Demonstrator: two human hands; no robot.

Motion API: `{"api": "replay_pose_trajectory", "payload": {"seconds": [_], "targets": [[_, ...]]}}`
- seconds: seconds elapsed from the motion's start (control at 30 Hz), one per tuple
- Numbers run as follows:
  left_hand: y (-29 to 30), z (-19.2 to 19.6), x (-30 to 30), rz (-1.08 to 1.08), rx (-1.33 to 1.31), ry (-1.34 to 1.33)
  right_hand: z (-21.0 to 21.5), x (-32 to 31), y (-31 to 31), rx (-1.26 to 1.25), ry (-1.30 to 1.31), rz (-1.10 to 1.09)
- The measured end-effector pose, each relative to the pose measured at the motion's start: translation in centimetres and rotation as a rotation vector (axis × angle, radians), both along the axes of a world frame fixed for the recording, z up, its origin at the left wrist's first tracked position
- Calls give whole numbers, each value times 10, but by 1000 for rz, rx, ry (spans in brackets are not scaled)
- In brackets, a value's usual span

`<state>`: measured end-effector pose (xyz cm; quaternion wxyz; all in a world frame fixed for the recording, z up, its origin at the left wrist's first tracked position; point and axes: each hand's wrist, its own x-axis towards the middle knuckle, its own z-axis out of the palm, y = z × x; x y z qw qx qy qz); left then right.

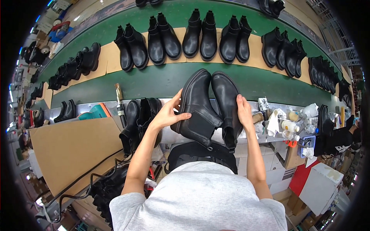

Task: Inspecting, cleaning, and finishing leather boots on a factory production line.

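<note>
A pair of black ankle boots is between my hands at the near edge of the green bench, toes pointing away from me. My left hand [171, 112] grips the left boot [197, 104], its thumb lying across the side near the elastic panel and the fingers going behind the heel side. This boot leans over, showing its side. My right hand [244, 111] holds the right boot [226, 94] along its outer side, the thumb on top and the other fingers mostly hidden. The two boots touch each other along their inner sides.
Several pairs of black boots [164, 38] stand on a cardboard strip [104, 57] along the green bench [154, 81]. More boots [133, 115] stand left of my arm, beside a brush [118, 92]. White bottles [290, 126] and a cloth [274, 121] lie at right. A cardboard sheet [73, 150] is at left.
</note>
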<state>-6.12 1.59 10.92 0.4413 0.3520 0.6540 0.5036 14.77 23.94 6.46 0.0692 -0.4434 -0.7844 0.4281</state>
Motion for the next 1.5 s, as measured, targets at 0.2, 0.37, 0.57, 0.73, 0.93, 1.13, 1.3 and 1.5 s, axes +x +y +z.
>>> {"api": "replay_pose_trajectory", "payload": {"seconds": [0.2,0.37,0.57,0.73,0.93,1.13,1.3,1.5], "targets": [[13,-18,3,461,-29,-1016,21,-15,-29,-1270,645,-214],[38,-31,8,715,-70,-1214,28,-58,-22,-1299,621,-300],[43,-36,16,726,-119,-1173,13,-55,-15,-1362,531,-477],[19,-40,28,544,-29,-1015,-7,-20,-24,-1383,627,-189],[-11,-71,33,398,-451,-866,-50,4,-52,-906,155,-85],[67,-81,16,128,-892,493,-37,-68,-37,-192,-250,265],[36,-111,-17,227,-580,387,-59,-68,-19,-13,-295,242],[26,-68,-14,339,-253,-341,-38,-25,24,-804,224,117]]}}
